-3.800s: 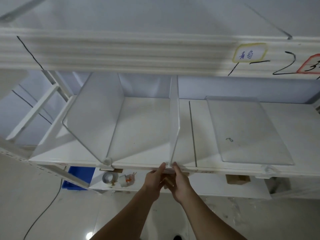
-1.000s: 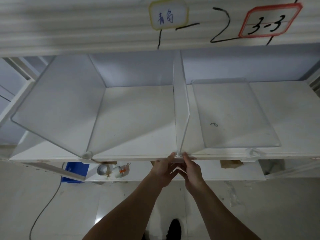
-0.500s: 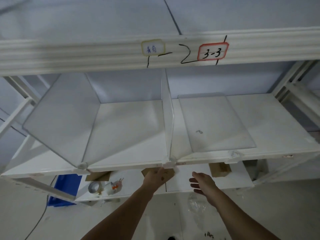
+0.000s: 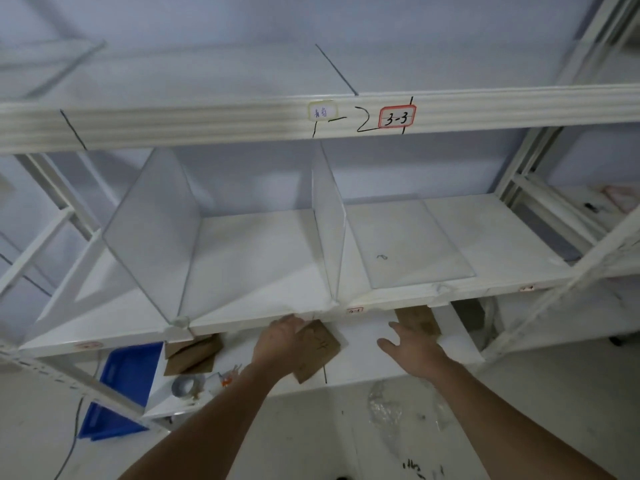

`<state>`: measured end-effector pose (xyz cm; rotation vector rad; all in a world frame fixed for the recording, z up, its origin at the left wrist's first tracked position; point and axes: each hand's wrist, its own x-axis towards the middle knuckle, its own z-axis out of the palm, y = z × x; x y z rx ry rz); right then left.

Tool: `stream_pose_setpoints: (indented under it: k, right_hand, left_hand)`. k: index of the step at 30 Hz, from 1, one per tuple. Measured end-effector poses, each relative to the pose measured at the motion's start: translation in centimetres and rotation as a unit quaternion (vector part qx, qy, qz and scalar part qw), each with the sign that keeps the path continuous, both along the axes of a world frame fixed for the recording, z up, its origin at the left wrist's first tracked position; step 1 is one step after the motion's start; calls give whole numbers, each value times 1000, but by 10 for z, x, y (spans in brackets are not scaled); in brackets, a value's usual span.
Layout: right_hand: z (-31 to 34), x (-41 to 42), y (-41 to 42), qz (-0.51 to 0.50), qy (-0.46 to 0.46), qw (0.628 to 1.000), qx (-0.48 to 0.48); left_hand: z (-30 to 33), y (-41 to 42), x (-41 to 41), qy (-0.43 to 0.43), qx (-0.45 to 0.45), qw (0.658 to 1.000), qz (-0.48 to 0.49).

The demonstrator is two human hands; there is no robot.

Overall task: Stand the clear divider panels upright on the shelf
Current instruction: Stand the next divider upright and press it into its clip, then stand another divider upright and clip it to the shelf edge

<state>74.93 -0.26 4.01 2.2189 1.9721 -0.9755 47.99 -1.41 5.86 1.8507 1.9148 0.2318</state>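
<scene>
Two clear divider panels stand upright on the white shelf [image 4: 263, 258]: a left panel [image 4: 152, 233] and a middle panel [image 4: 327, 220], each held at the shelf's front lip by a small clip. A third clear panel [image 4: 412, 240] lies flat on the shelf to the right of the middle one. My left hand [image 4: 280, 337] is just below the front edge, left of the middle panel's clip, fingers loosely curled and holding nothing. My right hand [image 4: 412, 344] hovers lower right of that clip, fingers spread, below the flat panel's front edge.
The upper shelf beam carries a red-framed label "3-3" [image 4: 396, 116]. On the lower shelf lie cardboard pieces [image 4: 318, 348], a tape roll [image 4: 185, 386] and small items. A blue bin [image 4: 121, 386] sits on the floor at left. Rack uprights [image 4: 540, 188] stand at the right.
Both hands have let go of the middle panel's front clip and dropped below the shelf edge. My right hand has moved right. The view has pulled back and tilted up.
</scene>
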Motion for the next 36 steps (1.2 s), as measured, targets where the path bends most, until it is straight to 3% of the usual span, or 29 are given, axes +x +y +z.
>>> stream_pose_setpoints:
  k: [4,9,17,22,29,31,36]
  right_hand:
    - [13,-1,-3,52,-83,994,42]
    - [22,8,-2,99,-108,988,51]
    - [27,56,-4,130,-80,987,50]
    - [28,129,2,136,-69,987,59]
    - [30,193,29,162,-68,984,42]
    - [25,196,42,167,-67,983,38]
    - [20,183,76,179,-57,981,45]
  left_hand:
    - [6,-17,-1,19,3,999,-26]
    - [20,-33,11,70,-25,994,-81]
    - [31,-38,79,69,-36,995,-65]
    - [-55,4,129,62,-49,996,-31]
    - [-48,4,199,56,-42,997,-21]
    - [-68,14,201,26,-57,998,9]
    - [-39,27,210,-3,-52,998,41]
